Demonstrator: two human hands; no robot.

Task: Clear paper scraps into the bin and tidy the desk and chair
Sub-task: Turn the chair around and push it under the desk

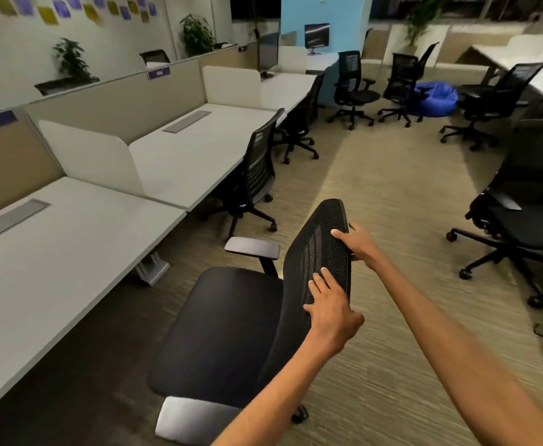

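A black office chair (218, 329) with a mesh backrest (321, 249) and grey armrests stands on the carpet just right of the white desk (70, 252). Its seat faces the desk. My left hand (331, 310) grips the near edge of the backrest, fingers spread over the mesh. My right hand (357, 244) holds the backrest's top edge farther up. No paper scraps or bin show in the head view.
Another black chair (254, 181) is tucked at the adjoining desk (193, 159). Several more chairs stand on the carpet at right (518, 217) and at the back (354, 88). White dividers (93, 156) separate the desks. A blue beanbag (437, 96) lies far back.
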